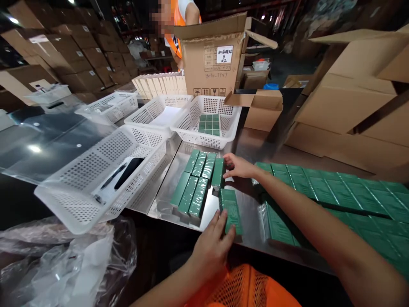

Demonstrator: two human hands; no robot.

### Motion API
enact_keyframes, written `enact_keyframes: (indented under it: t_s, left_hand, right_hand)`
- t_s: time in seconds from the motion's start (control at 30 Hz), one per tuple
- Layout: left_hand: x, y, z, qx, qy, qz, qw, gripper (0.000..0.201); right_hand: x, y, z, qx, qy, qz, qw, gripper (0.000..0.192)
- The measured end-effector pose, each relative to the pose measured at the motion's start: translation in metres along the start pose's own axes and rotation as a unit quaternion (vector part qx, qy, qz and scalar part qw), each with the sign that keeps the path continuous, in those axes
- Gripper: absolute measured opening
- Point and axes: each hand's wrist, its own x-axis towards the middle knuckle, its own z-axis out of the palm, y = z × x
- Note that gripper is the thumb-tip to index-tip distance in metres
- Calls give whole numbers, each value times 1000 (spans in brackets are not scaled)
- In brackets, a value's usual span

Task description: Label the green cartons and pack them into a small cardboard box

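Six green boxes sit in a block on the metal table, and a seventh box is right beside them. My right hand has fingertips on its right side, can't tell if they're really pinching. Left hand has fingers over an eighth box closer to the edge, can't tell that grip either. White basket behind holds more.
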Motion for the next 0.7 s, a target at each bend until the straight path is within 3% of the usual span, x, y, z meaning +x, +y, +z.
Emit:
enact_keyframes:
  t_s: [0.13,0.27,0.43,0.7]
  left_hand:
    - [0,17,20,7,-8,-122,992,56]
    - [2,23,27,11,22,-157,987,47]
    - [0,9,14,-14,58,-99,993,46]
    - [-3,-10,-31,76,13,31,997,28]
  right_hand:
    - [-6,5,4,6,9,-1,1000,72]
    - [-8,1,5,-11,6,-15,1000,84]
    - [-4,-6,8,-95,8,-71,993,68]
    - [-4,-8,13,-117,44,-56,991,65]
